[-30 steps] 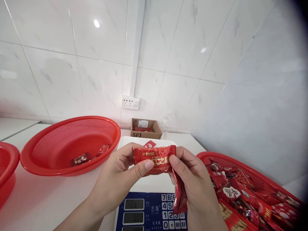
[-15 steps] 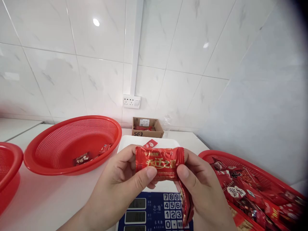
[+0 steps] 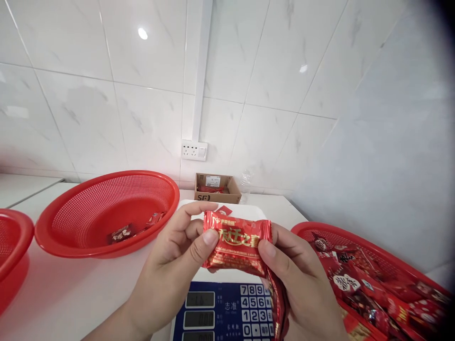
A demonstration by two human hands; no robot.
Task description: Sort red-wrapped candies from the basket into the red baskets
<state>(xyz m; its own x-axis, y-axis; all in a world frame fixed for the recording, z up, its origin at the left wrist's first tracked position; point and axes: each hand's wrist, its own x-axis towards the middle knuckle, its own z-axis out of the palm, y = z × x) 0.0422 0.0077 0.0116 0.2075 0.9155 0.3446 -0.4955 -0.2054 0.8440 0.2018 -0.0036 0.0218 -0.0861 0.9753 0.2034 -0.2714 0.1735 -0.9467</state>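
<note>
A red wrapped candy (image 3: 237,241) with gold characters is stretched between my two hands, its printed face toward me. My left hand (image 3: 177,251) pinches its left end with the thumb in front, the index finger raised along the top edge. On the right end, the thumb of my right hand (image 3: 298,270) presses on the front. A second red wrapper (image 3: 278,303) hangs below from the right palm, partly hidden. Under both hands stands a scale (image 3: 199,317) with a blue keypad. A small red packet (image 3: 223,210) lies on its white pan (image 3: 249,208).
To the left stands a red basket (image 3: 106,189) with a few packets, and part of another basket (image 3: 16,232) shows at the edge. A basket (image 3: 355,237) heaped with red packets is at right. A cardboard box (image 3: 217,196) sits by the wall below a socket (image 3: 194,150).
The candy has tilted slightly, its right end lower, and shows more of its lower side. My left thumb has slid toward its left end, and the left index finger has lifted.
</note>
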